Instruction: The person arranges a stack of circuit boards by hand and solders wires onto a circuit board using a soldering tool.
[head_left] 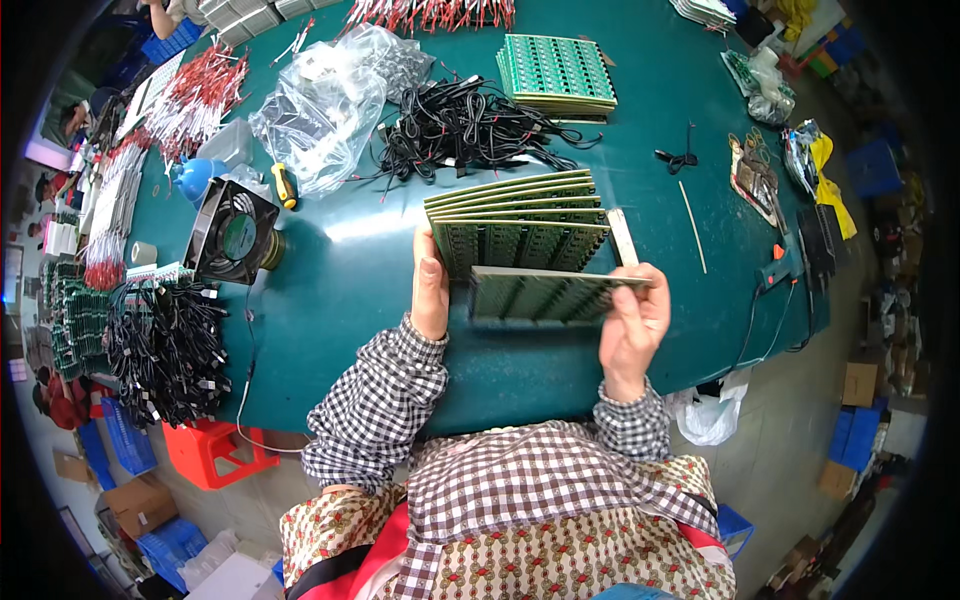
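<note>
One circuit board (540, 298) is pinched by the right hand (636, 318); fanned boards (530, 240) are touched by the left hand (430, 295), its grip unclear.

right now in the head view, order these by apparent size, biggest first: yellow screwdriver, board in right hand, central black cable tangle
1. Central black cable tangle
2. Board in right hand
3. Yellow screwdriver

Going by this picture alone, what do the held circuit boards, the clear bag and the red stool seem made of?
Held circuit boards: probably rigid laminate, green with straight pale edges. Clear bag: apparently glossy plastic film, transparent and crinkled. Red stool: likely smooth moulded plastic, evenly coloured.
</note>
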